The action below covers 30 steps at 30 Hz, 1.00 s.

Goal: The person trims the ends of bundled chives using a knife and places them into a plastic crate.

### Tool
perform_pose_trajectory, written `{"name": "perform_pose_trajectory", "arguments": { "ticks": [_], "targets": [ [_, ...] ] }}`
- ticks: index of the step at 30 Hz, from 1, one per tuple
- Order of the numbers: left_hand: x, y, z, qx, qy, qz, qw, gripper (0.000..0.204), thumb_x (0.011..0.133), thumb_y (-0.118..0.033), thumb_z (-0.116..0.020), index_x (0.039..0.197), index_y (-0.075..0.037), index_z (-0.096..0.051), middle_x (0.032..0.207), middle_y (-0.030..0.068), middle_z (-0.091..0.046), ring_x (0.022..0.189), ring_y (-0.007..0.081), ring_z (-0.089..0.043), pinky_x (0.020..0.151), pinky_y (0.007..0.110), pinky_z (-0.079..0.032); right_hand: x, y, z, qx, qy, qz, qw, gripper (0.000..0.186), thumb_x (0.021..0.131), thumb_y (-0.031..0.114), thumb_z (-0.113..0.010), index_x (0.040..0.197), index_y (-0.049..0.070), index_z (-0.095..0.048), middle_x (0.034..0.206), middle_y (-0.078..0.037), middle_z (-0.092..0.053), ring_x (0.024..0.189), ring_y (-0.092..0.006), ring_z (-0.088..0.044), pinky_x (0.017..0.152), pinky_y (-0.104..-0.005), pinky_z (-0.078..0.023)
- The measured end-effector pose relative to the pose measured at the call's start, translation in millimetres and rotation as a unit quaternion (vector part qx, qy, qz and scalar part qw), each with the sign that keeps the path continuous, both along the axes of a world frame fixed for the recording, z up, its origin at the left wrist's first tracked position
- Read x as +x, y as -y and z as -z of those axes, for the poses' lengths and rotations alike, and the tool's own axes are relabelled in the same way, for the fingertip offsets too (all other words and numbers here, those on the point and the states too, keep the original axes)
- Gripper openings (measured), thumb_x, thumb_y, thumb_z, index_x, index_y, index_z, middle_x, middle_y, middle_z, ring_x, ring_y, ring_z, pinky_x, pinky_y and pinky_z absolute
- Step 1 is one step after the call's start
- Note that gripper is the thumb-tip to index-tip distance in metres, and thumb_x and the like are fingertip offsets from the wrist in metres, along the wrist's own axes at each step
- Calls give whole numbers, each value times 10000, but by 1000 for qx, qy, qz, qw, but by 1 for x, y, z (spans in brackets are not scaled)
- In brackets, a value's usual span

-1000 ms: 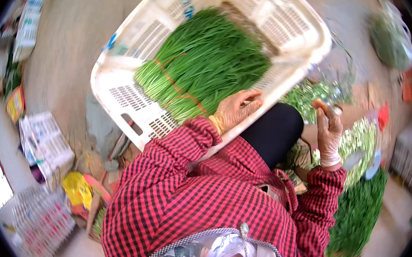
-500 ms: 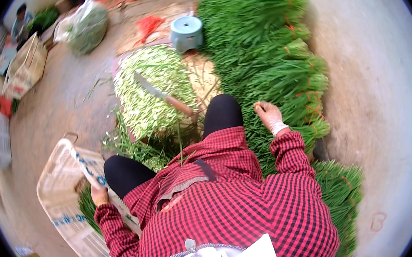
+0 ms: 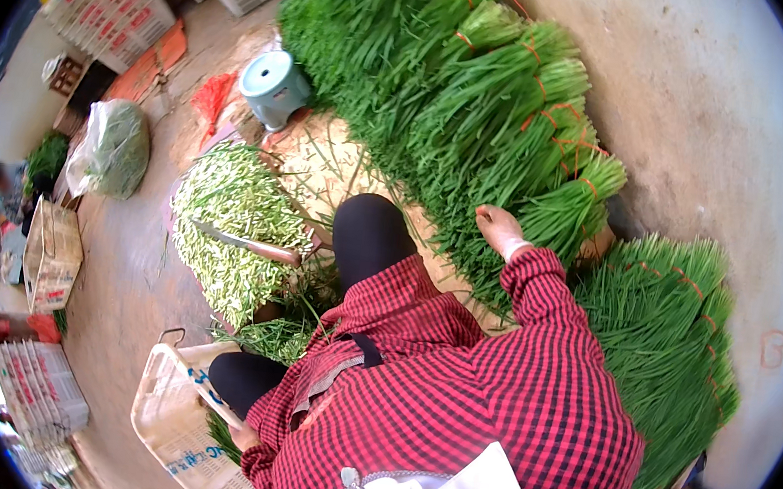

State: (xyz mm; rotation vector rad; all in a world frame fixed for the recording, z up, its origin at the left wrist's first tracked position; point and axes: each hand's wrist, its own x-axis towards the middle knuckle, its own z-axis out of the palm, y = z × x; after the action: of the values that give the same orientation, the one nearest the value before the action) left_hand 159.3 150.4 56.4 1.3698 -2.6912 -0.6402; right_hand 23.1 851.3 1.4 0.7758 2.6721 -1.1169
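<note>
My left hand point(image 3: 244, 437) is at the near rim of a cream plastic crate point(image 3: 154, 391) beside my left knee; its fingers are partly hidden and appear closed on that rim. Green chives point(image 3: 222, 438) show inside the crate, next to the hand. My right hand point(image 3: 503, 232) is raised over the chive bundles point(image 3: 476, 149) on my right, fingertips pinched together; whatever they hold is too small to make out. A white wrap circles that wrist. In front of me, a knife point(image 3: 255, 245) with a wooden handle lies on a heap of cut pale stalks point(image 3: 239, 211).
A pale blue stool point(image 3: 275, 87) stands beyond the heap, near a red net bag point(image 3: 210, 100). More chives point(image 3: 654, 355) lie along the right wall. To the left are a stuffed plastic bag point(image 3: 116, 150), another crate point(image 3: 53, 254), stacked crates point(image 3: 38, 390) and a distant person point(image 3: 9, 184).
My view has swung to the right. The crate has come nearer my left knee, with my left hand at its rim. My right hand stays over the chives.
</note>
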Motion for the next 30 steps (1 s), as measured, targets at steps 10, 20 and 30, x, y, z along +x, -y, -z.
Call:
{"name": "perform_pose_trajectory", "arguments": {
  "ticks": [10, 20, 30],
  "targets": [
    [-28, -45, -20, -26, 75, 24, 997, 390, 818, -132, -622, 1154, 65, -605, 1026, 190, -689, 958, 311, -661, 896, 370, -490, 22, -128, -25, 120, -118, 302, 938, 302, 958, 259, -494, 1174, 124, -657, 1176, -114, -672, 1050, -318, -632, 944, -404, -479],
    [-44, -63, -29, -34, 102, -13, 994, 380, 829, -124, -615, 1157, 67, -603, 1045, 189, -685, 977, 309, -654, 910, 367, -485, -139, -181, -60, 75, -371, 207, 902, 333, 895, 122, -583, 1219, 48, -612, 1197, -147, -635, 1123, -282, -608, 963, -353, -477],
    [-43, -76, -38, -35, 119, -54, 991, 371, 840, -117, -608, 1161, 69, -601, 1065, 189, -680, 995, 308, -648, 924, 365, -479, -372, -232, -118, -44, -227, 319, 919, 742, 828, 331, -721, 1348, -104, -420, 1313, -247, -548, 1143, -307, -591, 864, -377, -550]
  ]
}}
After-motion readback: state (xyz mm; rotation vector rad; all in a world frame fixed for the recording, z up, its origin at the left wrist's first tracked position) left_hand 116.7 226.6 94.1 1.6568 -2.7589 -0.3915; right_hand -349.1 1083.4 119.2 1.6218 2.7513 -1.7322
